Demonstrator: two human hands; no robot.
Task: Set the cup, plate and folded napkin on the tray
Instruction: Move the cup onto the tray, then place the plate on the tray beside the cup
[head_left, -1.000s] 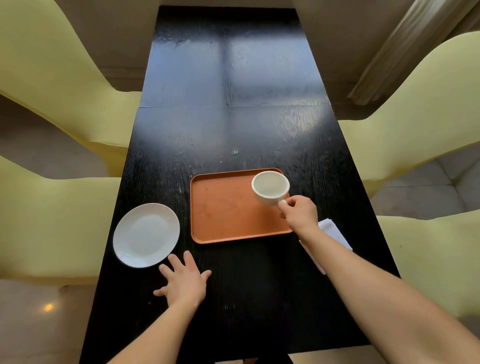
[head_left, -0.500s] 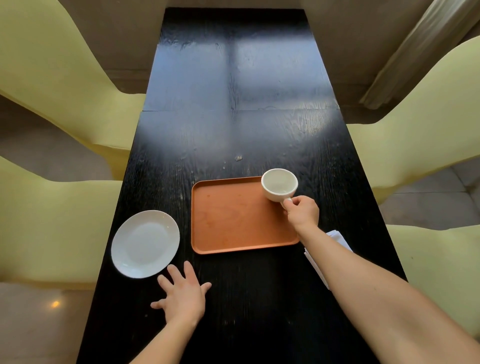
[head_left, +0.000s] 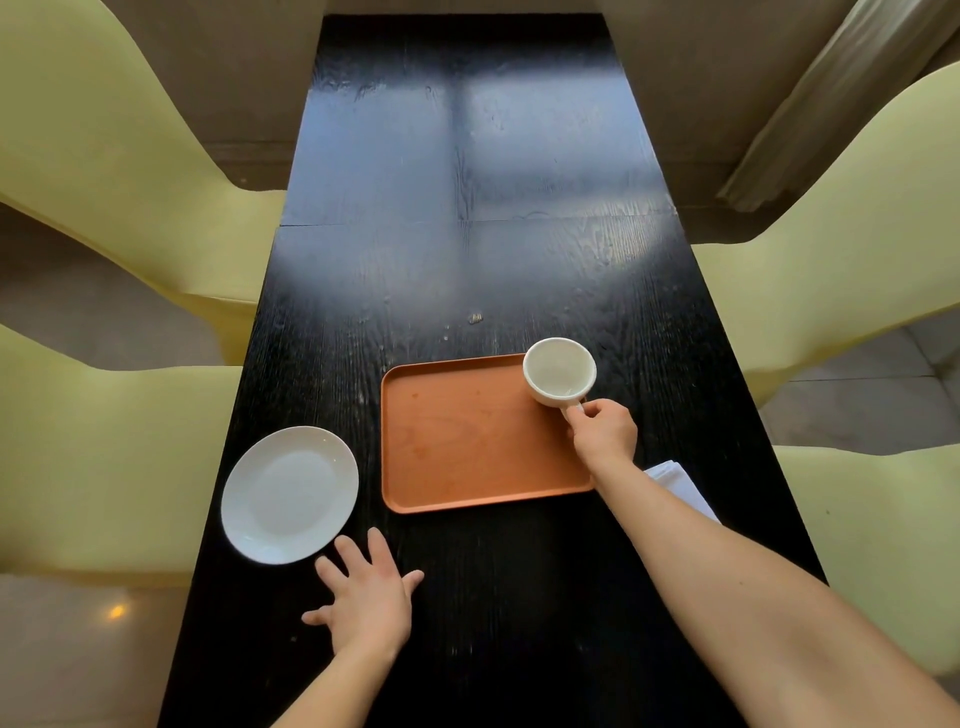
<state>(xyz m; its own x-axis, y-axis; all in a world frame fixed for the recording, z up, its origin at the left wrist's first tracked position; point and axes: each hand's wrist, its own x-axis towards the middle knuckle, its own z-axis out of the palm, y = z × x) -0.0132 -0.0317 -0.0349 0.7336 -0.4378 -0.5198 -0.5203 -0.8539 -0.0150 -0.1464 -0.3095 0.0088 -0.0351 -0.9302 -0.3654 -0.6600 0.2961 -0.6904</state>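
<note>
An orange tray (head_left: 467, 447) lies in the middle of the black table. My right hand (head_left: 605, 434) pinches the handle of an empty white cup (head_left: 558, 370), which is at the tray's far right corner; whether it rests on the tray I cannot tell. A white plate (head_left: 289, 493) sits on the table left of the tray. My left hand (head_left: 366, 603) lies flat with fingers spread, just below the plate, holding nothing. A folded white napkin (head_left: 680, 488) lies right of the tray, partly hidden by my right forearm.
The long black table (head_left: 467, 208) stretches away from me. Pale yellow-green chairs stand on both sides, two on the left (head_left: 104, 171) and two on the right (head_left: 857, 218). A small crumb (head_left: 475, 318) lies beyond the tray.
My right hand has carried the cup a little farther toward the tray's far right corner. My left hand and the plate have stayed where they were.
</note>
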